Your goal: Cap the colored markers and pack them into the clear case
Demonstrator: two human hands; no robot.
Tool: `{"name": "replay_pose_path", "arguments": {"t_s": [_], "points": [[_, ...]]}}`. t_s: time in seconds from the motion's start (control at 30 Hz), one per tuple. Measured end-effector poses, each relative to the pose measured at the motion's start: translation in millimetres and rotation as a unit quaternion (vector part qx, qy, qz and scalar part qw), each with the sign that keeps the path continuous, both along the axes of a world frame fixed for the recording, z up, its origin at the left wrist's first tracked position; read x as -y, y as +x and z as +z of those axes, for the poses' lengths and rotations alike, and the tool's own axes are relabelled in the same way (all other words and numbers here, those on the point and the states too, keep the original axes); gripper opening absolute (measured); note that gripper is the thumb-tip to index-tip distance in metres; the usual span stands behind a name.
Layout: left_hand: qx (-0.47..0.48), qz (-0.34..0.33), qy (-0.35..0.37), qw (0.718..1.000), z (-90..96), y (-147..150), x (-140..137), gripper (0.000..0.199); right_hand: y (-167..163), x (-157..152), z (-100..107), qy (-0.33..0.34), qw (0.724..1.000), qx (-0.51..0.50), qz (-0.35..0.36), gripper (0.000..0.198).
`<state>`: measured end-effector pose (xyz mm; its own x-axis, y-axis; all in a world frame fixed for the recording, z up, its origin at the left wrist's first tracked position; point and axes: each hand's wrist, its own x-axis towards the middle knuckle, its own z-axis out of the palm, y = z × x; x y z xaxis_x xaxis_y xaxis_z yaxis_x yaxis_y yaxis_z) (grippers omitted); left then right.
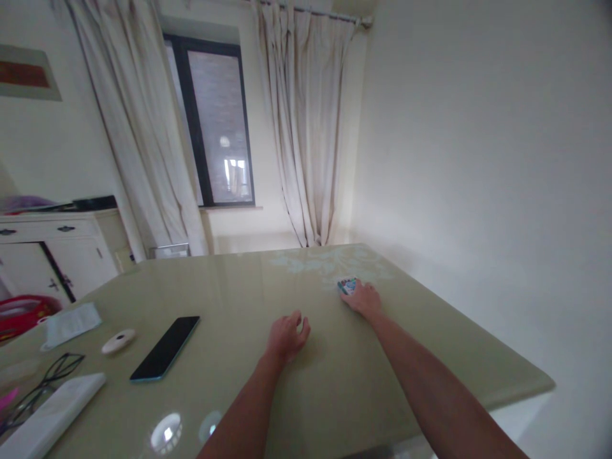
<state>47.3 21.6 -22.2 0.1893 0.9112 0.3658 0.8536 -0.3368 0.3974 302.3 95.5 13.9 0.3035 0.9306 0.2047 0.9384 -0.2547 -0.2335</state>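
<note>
My right hand (366,298) reaches far out over the table and grips a small, flat, colourful printed pack (347,285). The pack lies at or just above the tabletop, with blue, green and red print on its face. What kind of pack it is cannot be made out. My left hand (288,336) rests low over the table, nearer to me and to the left of the pack. Its fingers are loosely curled and apart, with nothing in them.
On the pale green table (229,287) lie a black phone (166,349), a white oval object (118,342), a face mask (74,324), eyeglasses (60,370) and a long white object (55,414). A wall (478,191) borders the right side. Behind stand curtains (306,115) and a white cabinet (71,248).
</note>
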Motion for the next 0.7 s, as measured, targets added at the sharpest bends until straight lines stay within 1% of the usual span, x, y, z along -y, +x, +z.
{"name": "replay_pose_path", "arguments": {"t_s": [0.07,0.17,0.27,0.33,0.43,0.5,0.6,0.7], "points": [[0.003,0.003,-0.002,1.000,1.4,0,1,0.027,-24,-1,0,0.003,0.999,-0.002,0.035,0.074],[0.019,0.018,-0.003,1.000,3.0,-2,0,0.028,-64,-1,-2,0.011,0.996,-0.007,0.089,0.077],[0.050,0.050,-0.003,0.997,3.3,-5,-3,0.025,-97,5,-5,0.024,0.990,-0.018,0.136,0.076],[0.081,0.082,-0.004,0.993,2.7,-8,-6,0.024,-113,12,-8,0.032,0.986,-0.034,0.161,0.077],[0.141,0.127,-0.005,0.982,0.8,-12,-13,0.025,-127,26,-14,0.066,0.978,-0.057,0.187,0.081],[0.184,0.139,-0.006,0.973,-0.8,-14,-17,0.026,-132,36,-18,0.096,0.973,-0.075,0.196,0.082],[0.250,0.131,-0.013,0.959,-3.3,-16,-20,0.029,-135,50,-22,0.126,0.964,-0.110,0.208,0.081],[0.320,0.114,-0.027,0.940,-5.8,-22,-18,0.036,-134,59,-22,0.152,0.940,-0.162,0.258,0.086]]}}
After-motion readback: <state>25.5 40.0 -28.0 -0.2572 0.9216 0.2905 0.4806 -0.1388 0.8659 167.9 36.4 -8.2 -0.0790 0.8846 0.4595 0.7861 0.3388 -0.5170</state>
